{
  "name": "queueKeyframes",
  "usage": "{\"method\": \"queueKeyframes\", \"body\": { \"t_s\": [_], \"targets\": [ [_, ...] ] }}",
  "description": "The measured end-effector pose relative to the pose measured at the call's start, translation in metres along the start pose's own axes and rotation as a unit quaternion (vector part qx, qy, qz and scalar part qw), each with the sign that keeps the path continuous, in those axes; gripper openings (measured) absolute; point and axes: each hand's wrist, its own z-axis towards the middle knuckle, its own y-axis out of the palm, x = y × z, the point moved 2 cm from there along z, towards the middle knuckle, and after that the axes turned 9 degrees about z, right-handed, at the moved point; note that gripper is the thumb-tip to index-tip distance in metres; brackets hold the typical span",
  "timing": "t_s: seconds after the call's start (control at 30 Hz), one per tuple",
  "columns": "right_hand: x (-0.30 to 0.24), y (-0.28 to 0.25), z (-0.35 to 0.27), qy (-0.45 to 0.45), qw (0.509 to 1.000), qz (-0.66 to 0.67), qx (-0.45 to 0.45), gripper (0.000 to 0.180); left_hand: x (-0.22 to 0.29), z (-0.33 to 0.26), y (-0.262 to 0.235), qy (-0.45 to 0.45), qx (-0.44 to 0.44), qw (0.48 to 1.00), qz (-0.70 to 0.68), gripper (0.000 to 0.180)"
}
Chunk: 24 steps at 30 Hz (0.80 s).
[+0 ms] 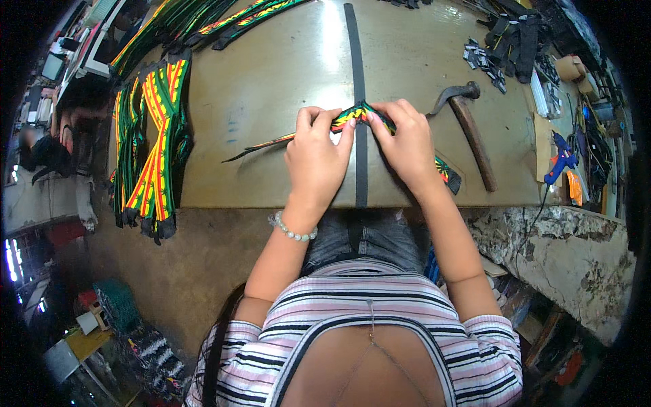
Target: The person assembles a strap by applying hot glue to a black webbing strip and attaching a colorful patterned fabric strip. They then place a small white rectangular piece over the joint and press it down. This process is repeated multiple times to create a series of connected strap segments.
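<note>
Between my two hands is a strap [347, 121] with a green, yellow and red pattern and black ends. It is folded or bunched up where my fingertips meet, over a long dark strip [354, 57] that lies across the table from far to near. My left hand [315, 156] pinches the strap on the left, and one narrow end points out leftward past it. From the right, my right hand [409, 141] pinches the same strap close by. The strap's other end shows beyond my right wrist. Exactly how the folds lie is hidden by my fingers.
Bundles of similar straps [159, 129] hang over the table's left edge, with more straps [176, 27] at the far left. Right of my hands lies a hammer [475, 139]. Small metal pieces [483, 64], black straps [525, 51] and a blue glue gun [561, 159] line the right side.
</note>
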Motion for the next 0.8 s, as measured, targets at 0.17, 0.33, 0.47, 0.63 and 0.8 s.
{"method": "queueKeyframes", "body": {
  "t_s": [0.17, 0.33, 0.47, 0.63, 0.8],
  "targets": [
    [-0.012, -0.001, 0.000, -0.090, 0.990, -0.110, -0.001, 0.023, 0.004, -0.004, 0.002, -0.001, -0.029, 0.999, 0.030, 0.035],
    [-0.017, 0.001, -0.004, -0.143, 0.979, -0.146, -0.026, 0.031, 0.011, -0.007, -0.015, 0.070, -0.008, 0.994, -0.080, 0.033],
    [-0.021, 0.010, -0.009, -0.151, 0.971, -0.175, -0.060, 0.036, 0.011, 0.000, -0.023, 0.128, 0.031, 0.985, -0.111, 0.017],
    [-0.008, -0.026, -0.005, -0.099, 0.990, 0.024, -0.101, 0.032, -0.002, 0.014, -0.004, 0.122, -0.073, 0.990, 0.017, 0.016],
    [0.130, -0.207, -0.055, 0.193, 0.829, 0.022, 0.524, 0.047, -0.011, 0.010, 0.002, 0.138, -0.051, 0.989, 0.001, 0.020]
  ]
}}
